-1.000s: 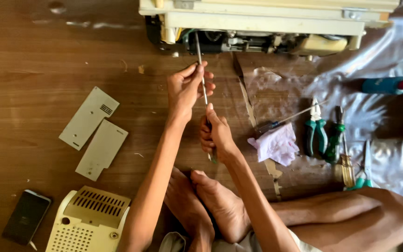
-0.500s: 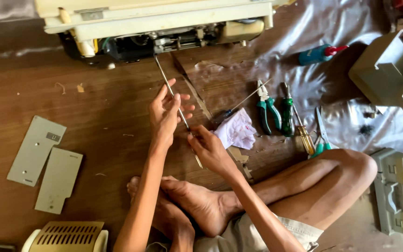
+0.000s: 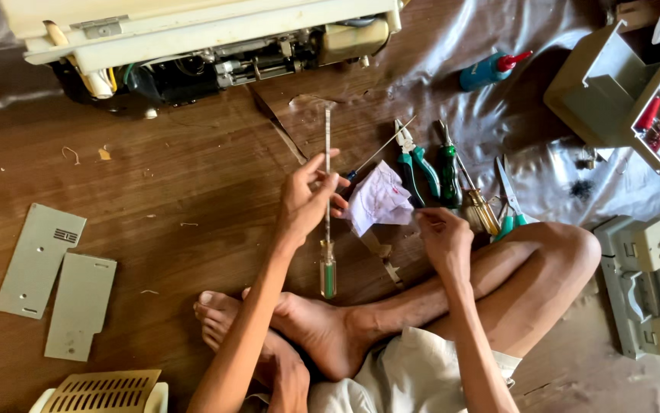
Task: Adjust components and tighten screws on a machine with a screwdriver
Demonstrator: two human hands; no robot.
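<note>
Head view. The left hand (image 3: 308,200) pinched the shaft of a long screwdriver (image 3: 327,206), held upright above the wooden floor (image 3: 169,191), its green handle lowest. The right hand (image 3: 441,239) gripped the edge of a crumpled white cloth (image 3: 378,200), just beside the left. Green-handled pliers (image 3: 415,164) lay beyond, near the opened sewing machine (image 3: 192,46).

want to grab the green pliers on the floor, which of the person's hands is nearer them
Right. The right hand sits just below the green pliers, pinching the white cloth. The left hand is farther left, holding the long screwdriver.
</note>
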